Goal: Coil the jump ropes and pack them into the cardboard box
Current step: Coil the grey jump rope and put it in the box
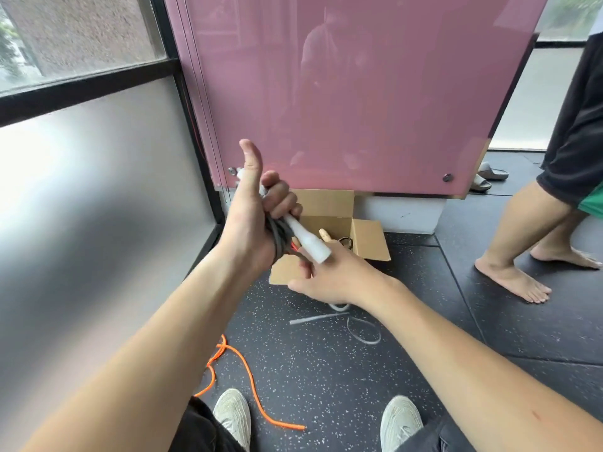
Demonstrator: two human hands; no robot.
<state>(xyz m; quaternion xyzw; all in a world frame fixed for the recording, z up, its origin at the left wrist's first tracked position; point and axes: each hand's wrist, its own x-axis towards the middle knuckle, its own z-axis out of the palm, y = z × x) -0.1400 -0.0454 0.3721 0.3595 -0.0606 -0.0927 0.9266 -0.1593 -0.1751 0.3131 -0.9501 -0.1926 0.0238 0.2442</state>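
1. The left hand (248, 223) grips a white jump-rope handle (308, 241) wrapped in grey rope (279, 234), thumb raised.
2. The right hand (339, 275), fingers spread, touches the handle's lower end.
3. An open cardboard box (368, 239) sits just beyond.
4. An orange rope (251, 380) lies on the floor.

The left hand (248, 223) covers most of the grey rope (280, 234) and the middle of its white handle (310, 243). The right hand's (339, 272) lower fingers blur, so their hold is unclear. At 1 o'clock from them, the cardboard box (368, 239) hides its contents, and at 3 o'clock the frame edge cuts off a bystander (554, 197).
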